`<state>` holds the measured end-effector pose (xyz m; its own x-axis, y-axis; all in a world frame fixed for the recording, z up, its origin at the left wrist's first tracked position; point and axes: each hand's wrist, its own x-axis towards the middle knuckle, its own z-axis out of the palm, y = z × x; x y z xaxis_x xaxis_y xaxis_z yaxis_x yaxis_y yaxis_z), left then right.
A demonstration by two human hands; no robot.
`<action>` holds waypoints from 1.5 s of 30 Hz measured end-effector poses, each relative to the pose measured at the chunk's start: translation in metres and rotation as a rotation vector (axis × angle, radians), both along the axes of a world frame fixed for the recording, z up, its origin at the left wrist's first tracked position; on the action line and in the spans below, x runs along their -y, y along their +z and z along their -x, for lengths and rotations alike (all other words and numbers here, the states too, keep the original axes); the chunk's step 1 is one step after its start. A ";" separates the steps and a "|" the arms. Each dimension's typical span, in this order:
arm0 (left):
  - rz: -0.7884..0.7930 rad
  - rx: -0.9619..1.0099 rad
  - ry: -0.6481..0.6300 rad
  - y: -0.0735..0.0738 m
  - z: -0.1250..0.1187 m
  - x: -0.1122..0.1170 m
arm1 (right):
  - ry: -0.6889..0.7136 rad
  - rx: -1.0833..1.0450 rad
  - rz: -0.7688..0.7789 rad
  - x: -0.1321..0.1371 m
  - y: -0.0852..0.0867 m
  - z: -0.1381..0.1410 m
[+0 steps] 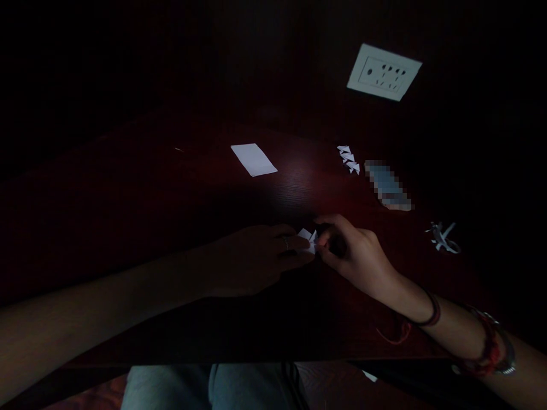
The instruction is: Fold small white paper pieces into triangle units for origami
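A small piece of folded white paper (305,234) lies on the dark red table, with several creased flaps sticking up. My left hand (267,250), a ring on one finger, reaches in from the left and holds the paper against the table with its fingers. From the right, my right hand (359,247) pinches the paper's right edge between thumb and forefinger. The fingertips hide part of the paper. Beyond my hands lies a flat stack of white paper (254,159). Several small folded paper pieces (348,158) sit in a row at the back right.
A blurred, phone-shaped object (388,185) lies right of the row. Curled paper strips (444,237) are farther right. A socket plate (384,73) is on the back wall. A red cord (397,336) lies by my right forearm. The table's front edge runs above my lap.
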<state>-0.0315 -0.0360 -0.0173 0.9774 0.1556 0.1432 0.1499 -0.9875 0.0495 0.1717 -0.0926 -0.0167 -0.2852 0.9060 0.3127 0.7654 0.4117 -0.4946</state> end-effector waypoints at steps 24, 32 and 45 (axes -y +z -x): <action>-0.077 0.009 0.062 -0.003 0.000 0.009 | 0.251 0.351 -0.150 0.002 0.002 -0.007; -0.022 0.029 0.052 -0.004 0.002 0.009 | 0.243 0.207 -0.047 -0.001 0.009 -0.010; 0.026 0.013 0.058 -0.005 0.003 0.010 | 0.338 0.561 -0.202 0.002 0.015 -0.012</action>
